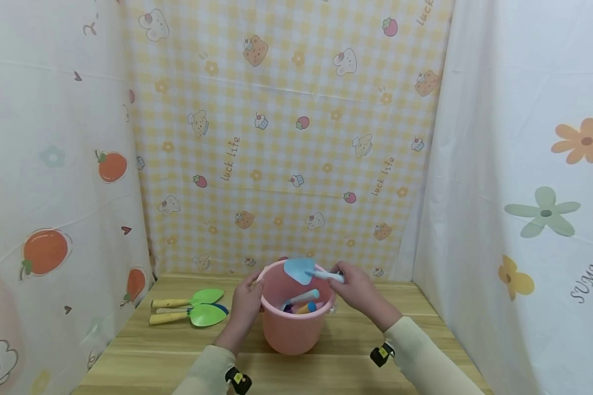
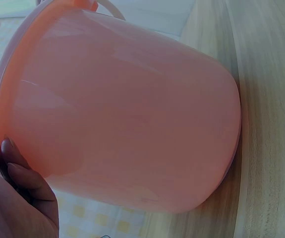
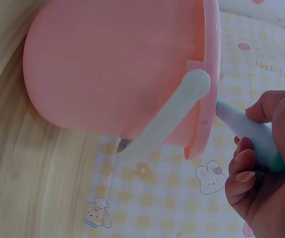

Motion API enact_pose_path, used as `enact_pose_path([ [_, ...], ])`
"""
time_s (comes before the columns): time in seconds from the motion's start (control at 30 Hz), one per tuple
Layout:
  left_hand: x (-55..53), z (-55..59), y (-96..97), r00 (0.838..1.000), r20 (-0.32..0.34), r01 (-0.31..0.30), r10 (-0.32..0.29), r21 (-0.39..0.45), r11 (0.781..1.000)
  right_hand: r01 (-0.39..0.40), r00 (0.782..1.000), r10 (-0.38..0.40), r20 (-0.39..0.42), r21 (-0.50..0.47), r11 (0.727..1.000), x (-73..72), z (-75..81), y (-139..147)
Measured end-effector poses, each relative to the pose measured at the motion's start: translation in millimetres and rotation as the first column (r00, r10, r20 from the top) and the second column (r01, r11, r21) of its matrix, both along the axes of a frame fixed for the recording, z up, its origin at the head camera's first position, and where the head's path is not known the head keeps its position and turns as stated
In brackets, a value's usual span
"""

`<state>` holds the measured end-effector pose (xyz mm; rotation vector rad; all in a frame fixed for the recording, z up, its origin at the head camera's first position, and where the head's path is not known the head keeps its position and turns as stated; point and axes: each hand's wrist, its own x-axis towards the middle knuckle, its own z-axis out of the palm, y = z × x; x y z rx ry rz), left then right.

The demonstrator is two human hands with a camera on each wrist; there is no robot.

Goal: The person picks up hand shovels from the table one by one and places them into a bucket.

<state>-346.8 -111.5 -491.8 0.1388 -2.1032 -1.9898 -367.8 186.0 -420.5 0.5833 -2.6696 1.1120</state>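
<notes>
A pink bucket (image 1: 294, 334) stands upright on the wooden table. My left hand (image 1: 247, 302) grips its rim at the left, fingertips curled under the lip in the left wrist view (image 2: 26, 183). Over the bucket's mouth is a small trowel with a light blue blade (image 1: 300, 270). My right hand (image 1: 358, 288) holds its pale handle (image 3: 249, 131), fingers wrapped round it. Within the bucket lie a white handle with a light blue end (image 1: 303, 298) and an orange handle with a blue end (image 1: 306, 308); their lower parts are hidden. The white bail (image 3: 162, 119) hangs down the bucket's right side.
Left of the bucket lie green-bladed trowels (image 1: 207, 315) with yellow handles, overlapping, a dark blue edge showing beneath. A checked curtain (image 1: 277, 164) closes off the table's (image 1: 143, 362) back, and white printed curtains (image 1: 474, 192) flank both sides.
</notes>
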Motion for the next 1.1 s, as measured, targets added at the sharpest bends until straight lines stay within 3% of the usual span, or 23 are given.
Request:
enact_pose_path([
  [0.23,-1.0,-0.5,0.0,1.0,0.003,0.003,-0.003,0.013,1.0,-0.01,1.0,0.009,0.025,0.024,1.0,-1.6,-0.3,-4.1],
  [0.67,-1.6,-0.5,-0.5,1.0,0.001,0.0,0.0,0.015,1.0,-0.105,0.994,0.11,-0.027,0.15,0.983,-2.5,5.7,-14.4],
  [0.9,-2.5,-2.1,-0.3,1.0,0.001,-0.001,0.001,0.015,1.0,-0.136,0.991,0.137,0.013,0.192,0.972,-5.7,4.3,-19.7],
  [1.1,-0.8,-1.2,-0.9,1.0,-0.004,0.004,-0.004,0.007,1.0,-0.213,0.977,0.208,0.045,0.186,0.959,-7.6,2.2,-25.6],
])
